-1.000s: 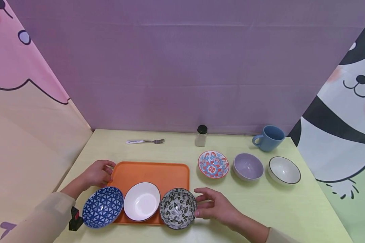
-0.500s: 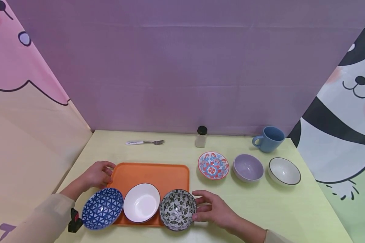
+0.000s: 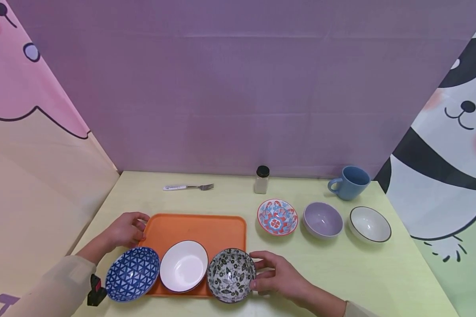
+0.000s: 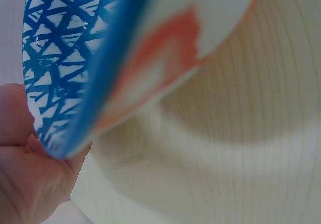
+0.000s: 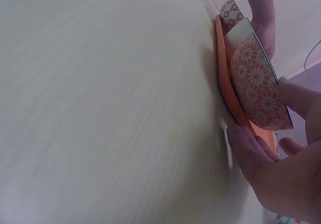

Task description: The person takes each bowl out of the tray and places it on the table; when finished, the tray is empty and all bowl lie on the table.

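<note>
Pale table (image 3: 361, 268): orange tray (image 3: 194, 228), fork (image 3: 178, 187), jar (image 3: 261, 185), 3 bowls (image 3: 323, 220), blue mug (image 3: 351, 185).

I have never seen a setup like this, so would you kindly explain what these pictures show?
No machine here: a person works with a bare left hand and right hand. The wide picture comes from a head camera looking forward and down; the two close-ups come from cameras on each wrist.

The hands hold an orange tray at its left and right sides. It bears a blue bowl jutting past its edge, a white bowl and a black-and-white bowl.

Elsewhere on the pale table are a fork, a black-lidded jar, a blue mug and three more bowls.
</note>
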Tool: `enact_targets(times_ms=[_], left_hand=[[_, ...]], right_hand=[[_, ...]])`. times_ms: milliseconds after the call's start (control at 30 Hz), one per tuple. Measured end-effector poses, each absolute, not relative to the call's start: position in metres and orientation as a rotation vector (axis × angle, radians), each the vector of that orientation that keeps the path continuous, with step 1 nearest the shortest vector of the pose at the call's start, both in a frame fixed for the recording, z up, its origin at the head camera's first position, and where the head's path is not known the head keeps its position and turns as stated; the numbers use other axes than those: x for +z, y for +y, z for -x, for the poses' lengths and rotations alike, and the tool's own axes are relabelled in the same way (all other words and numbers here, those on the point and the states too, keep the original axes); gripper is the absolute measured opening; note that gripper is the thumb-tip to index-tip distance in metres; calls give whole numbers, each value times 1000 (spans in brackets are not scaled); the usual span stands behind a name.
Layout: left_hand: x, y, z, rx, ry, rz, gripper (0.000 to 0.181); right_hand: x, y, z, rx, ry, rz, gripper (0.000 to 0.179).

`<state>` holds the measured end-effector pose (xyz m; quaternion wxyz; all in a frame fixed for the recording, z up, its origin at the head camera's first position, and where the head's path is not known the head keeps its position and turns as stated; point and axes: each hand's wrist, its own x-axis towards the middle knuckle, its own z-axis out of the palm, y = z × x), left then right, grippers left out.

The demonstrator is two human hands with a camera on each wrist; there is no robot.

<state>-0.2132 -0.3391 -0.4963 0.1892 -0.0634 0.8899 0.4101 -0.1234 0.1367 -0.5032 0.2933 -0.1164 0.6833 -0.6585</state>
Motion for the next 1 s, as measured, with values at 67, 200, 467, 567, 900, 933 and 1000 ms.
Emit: enact_targets(times_ms=[67, 200, 467, 567, 900, 933, 1000], left_hand=[[-496, -339, 213, 1157, 2501, 177, 59], [-496, -340, 212, 1163, 2499, 170, 60], [-497, -340, 212, 1162, 2501, 164, 59], [-495, -339, 211, 1171, 2498, 155, 59], [-494, -338, 212, 1164, 2499, 152, 59], [-494, -339, 212, 1163, 2499, 151, 59], [-494, -339, 212, 1164, 2498, 150, 59]], right_hand=[[-504, 136, 123, -1767, 1789, 301, 72], [-505, 134, 124, -1780, 1754, 303, 70], [-507, 129, 123, -1819, 1718, 248, 69], [-507, 128, 122, -1848, 1694, 203, 70], [-505, 124, 121, -1879, 1681, 138, 69], [-505, 124, 121, -1877, 1683, 131, 68], [-504, 123, 121, -1874, 1685, 117, 67]])
